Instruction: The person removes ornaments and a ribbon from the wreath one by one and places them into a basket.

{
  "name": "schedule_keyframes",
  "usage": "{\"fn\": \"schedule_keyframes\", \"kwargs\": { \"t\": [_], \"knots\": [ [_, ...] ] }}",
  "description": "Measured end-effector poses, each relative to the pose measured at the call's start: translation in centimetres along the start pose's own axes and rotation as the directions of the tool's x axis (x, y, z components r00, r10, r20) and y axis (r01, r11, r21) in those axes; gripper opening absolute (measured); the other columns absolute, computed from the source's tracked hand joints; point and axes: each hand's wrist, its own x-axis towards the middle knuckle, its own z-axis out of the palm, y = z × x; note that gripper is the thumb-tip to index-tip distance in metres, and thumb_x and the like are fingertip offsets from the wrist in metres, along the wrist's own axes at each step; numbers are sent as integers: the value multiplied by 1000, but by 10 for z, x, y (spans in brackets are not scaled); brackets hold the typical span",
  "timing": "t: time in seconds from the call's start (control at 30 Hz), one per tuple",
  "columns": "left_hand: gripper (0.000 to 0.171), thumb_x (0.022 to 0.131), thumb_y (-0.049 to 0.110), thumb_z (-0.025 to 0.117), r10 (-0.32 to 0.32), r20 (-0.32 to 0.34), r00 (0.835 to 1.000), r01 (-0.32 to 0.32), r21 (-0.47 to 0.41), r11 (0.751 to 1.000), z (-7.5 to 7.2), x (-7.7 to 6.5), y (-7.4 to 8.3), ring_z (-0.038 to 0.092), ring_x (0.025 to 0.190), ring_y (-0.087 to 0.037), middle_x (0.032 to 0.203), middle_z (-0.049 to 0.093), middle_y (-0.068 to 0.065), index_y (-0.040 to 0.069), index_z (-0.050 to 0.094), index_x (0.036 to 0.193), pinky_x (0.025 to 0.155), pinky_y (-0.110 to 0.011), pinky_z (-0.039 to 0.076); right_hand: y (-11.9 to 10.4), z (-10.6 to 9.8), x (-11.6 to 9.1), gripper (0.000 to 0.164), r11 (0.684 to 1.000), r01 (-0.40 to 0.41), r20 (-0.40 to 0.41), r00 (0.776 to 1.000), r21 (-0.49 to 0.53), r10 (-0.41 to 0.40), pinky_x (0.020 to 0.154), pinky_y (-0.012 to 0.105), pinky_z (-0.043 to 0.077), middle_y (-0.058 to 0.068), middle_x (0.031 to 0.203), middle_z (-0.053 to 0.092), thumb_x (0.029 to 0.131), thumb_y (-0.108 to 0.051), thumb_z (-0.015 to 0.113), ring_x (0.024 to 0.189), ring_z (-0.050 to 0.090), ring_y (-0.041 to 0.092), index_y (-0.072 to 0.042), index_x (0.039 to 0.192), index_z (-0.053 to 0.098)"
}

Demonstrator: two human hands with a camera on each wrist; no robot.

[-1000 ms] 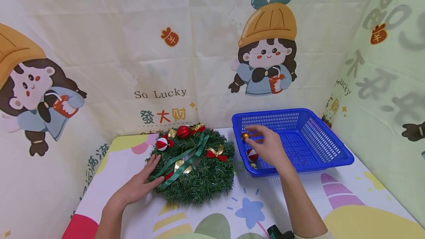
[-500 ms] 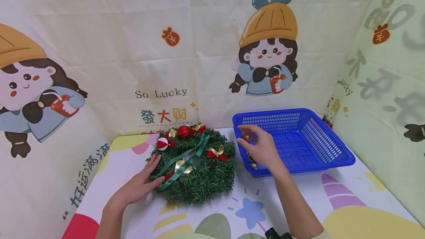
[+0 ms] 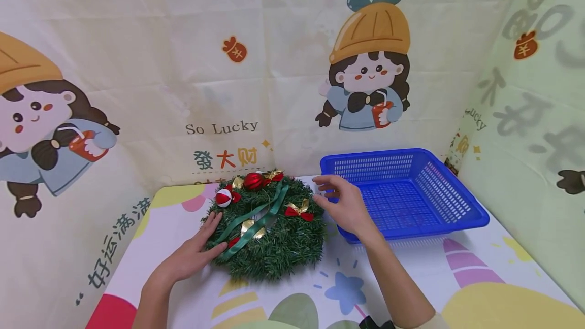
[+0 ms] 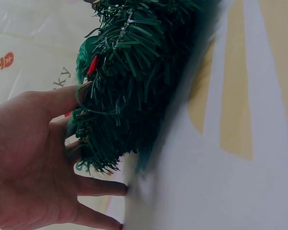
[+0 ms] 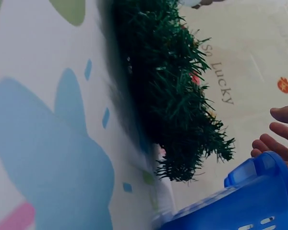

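Blue plastic basket [image 3: 411,197] beside wreath [image 3: 269,232], right hand [image 3: 343,207] at its corner

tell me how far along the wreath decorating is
Partly done. The wreath already carries a red ball, a red-and-white ball, bows and a green ribbon. The left hand rests flat on its edge; the right hand hovers between the wreath and the blue basket, its contents unclear. The lower half looks bare.

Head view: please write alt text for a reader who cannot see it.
A person's left hand rests flat on the edge of a green wreath trimmed with baubles, bows and ribbon, on a colourful table. The right hand, fingers curled, hovers between the wreath and a blue basket; cartoon backdrop behind.
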Motion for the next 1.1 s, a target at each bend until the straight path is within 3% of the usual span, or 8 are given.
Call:
{"fn": "schedule_keyframes", "kwargs": {
  "t": [0.43, 0.83, 1.1],
  "knots": [
    [87, 105, 48, 58, 2, -2, 1000, -2, -1, 1000, 0, 0, -1, 3, 157, -53, 176, -3, -18, 14, 11, 169, 118, -77, 20, -7, 18, 12, 39, 999, -16, 64, 998, 43, 14, 98, 49, 58, 12, 129, 70, 95, -11, 76, 116, 69, 37, -8, 133, 68],
    [87, 105, 49, 57, 19, -16, 1000, -19, 0, 1000, 0, 2, -3, 3, 158, -52, 176, -3, -18, 14, 10, 169, 118, -77, 18, -13, 38, 31, 38, 994, -82, 142, 987, 66, 72, 96, 42, 59, 13, 132, 69, 97, -14, 75, 117, 69, 31, -14, 134, 69],
    [86, 105, 50, 57, 15, -18, 1000, -15, -9, 1000, 1, 2, -5, 2, 159, -51, 176, -4, -16, 15, 10, 169, 120, -75, 17, -12, 50, 43, 39, 997, -69, 182, 981, 38, 61, 95, 41, 60, 16, 128, 70, 96, -12, 76, 112, 71, 28, -11, 134, 68]
  ]
}}
